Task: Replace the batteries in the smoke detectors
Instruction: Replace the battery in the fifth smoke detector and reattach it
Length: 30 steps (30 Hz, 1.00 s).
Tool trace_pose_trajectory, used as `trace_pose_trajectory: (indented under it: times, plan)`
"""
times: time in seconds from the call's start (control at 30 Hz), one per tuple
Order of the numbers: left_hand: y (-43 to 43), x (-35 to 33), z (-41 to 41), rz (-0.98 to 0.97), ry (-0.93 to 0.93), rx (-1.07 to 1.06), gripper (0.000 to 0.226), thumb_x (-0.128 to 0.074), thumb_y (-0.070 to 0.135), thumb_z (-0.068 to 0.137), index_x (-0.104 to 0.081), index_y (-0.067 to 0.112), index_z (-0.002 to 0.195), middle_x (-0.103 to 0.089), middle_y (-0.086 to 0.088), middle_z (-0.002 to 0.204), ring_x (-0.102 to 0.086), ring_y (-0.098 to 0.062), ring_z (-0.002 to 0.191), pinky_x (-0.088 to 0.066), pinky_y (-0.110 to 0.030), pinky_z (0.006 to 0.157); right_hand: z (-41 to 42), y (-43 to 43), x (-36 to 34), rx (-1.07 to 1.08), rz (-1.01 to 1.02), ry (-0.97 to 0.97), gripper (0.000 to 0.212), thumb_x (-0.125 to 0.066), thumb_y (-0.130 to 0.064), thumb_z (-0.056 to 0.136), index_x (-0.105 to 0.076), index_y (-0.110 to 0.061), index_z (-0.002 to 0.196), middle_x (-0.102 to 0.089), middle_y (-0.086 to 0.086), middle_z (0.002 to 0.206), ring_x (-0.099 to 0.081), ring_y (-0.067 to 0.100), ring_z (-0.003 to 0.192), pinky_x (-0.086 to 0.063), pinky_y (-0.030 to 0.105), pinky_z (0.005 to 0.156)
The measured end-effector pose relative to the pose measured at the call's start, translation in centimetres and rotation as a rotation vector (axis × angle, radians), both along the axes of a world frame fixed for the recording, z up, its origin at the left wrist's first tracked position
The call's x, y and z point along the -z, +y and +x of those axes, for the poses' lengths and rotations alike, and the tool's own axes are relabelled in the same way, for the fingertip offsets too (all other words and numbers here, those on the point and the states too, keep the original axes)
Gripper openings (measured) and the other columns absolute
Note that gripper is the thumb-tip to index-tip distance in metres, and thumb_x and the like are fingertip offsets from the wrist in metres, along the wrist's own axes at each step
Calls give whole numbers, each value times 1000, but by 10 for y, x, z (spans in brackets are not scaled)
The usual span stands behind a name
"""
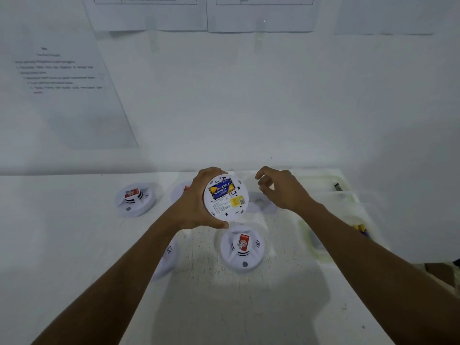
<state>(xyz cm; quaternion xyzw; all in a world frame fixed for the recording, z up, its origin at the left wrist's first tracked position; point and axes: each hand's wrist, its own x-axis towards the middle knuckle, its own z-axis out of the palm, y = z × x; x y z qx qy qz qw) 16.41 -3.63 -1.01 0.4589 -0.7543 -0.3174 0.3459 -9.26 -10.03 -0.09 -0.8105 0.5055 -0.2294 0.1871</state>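
My left hand (196,202) grips a round white smoke detector (225,205) above the table, its back turned toward me. A blue and yellow battery (222,189) sits in its open compartment, above a yellow sticker. My right hand (278,188) hovers just to the right of the detector with fingers loosely curled and nothing in them. A white round cover (258,202) lies on the table under that hand.
More white detectors lie face up on the white table: one at front centre (242,249), one at back left (135,199), two partly hidden by my left arm (165,260) (181,190). At the right stand pale trays (348,195) holding batteries (362,230). Papers hang on the wall.
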Motion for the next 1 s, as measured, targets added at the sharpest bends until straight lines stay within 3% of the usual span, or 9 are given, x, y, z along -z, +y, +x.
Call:
trace_pose_trajectory:
  times: [0.17,0.27,0.4,0.5,0.6,0.7,0.77,0.9,1.0]
  plan:
    - [0,-2,-22,4,-8,4,102,-90,38,50,-29,47,131,-31,21,141,-35,-6,134,-38,-29,111,7,40,-20,-16,-145,-299,10,-63,-6,89,-68,-14,93,-70,-4,95,-64,6,83,-55,25,72]
    - [1,-2,-42,-2,-33,12,99,-86,51,50,-28,50,130,-28,11,148,-34,-13,137,-37,-38,114,9,62,-22,-35,-213,-325,10,-68,-13,86,-71,-12,96,-67,0,104,-62,9,91,-52,18,72]
    - [6,-7,-71,-53,7,38,102,-77,76,45,-26,54,131,-24,10,147,-37,-15,135,-35,-25,110,5,80,-21,82,-271,-282,22,-77,-27,78,-72,-12,94,-64,2,108,-61,13,96,-53,22,78]
    - [9,-11,-91,-61,18,49,104,-83,62,41,-20,73,123,-25,7,148,-37,-18,135,-34,-29,112,0,90,-25,208,-312,-267,30,-72,-44,72,-68,-18,87,-63,-3,99,-62,13,87,-52,25,73]
    - [14,-16,-108,-52,-10,59,98,-80,57,41,-18,83,113,-25,33,136,-29,-9,136,-25,-8,104,-7,99,-31,300,-309,-229,35,-72,-50,67,-63,-22,86,-61,-7,92,-60,11,80,-46,23,65]
    - [17,-12,-116,-82,-22,52,105,-87,50,41,-32,58,129,-20,32,141,-25,9,131,-23,0,101,-13,106,-36,320,-265,-143,37,-72,-50,67,-54,-26,88,-54,-10,88,-56,11,80,-43,24,64]
    - [22,-12,-120,-83,-3,37,107,-89,48,38,-36,45,131,-21,13,147,-27,15,128,-27,-4,103,-16,109,-39,323,-223,-108,40,-68,-49,67,-43,-27,89,-50,-10,87,-52,13,79,-40,26,63]
    - [31,-19,-130,-106,18,46,102,-86,52,38,-28,74,119,-22,6,147,-33,-11,135,-36,-22,107,-18,110,-42,341,-196,-89,44,-67,-46,67,-36,-25,90,-48,-8,85,-50,16,76,-38,29,62]
    - [31,-18,-134,-89,35,43,101,-84,53,38,-27,76,118,-23,0,149,-37,-17,134,-39,-29,108,-20,110,-41,341,-176,-73,46,-65,-49,67,-35,-25,93,-48,-8,87,-51,16,79,-43,30,64]
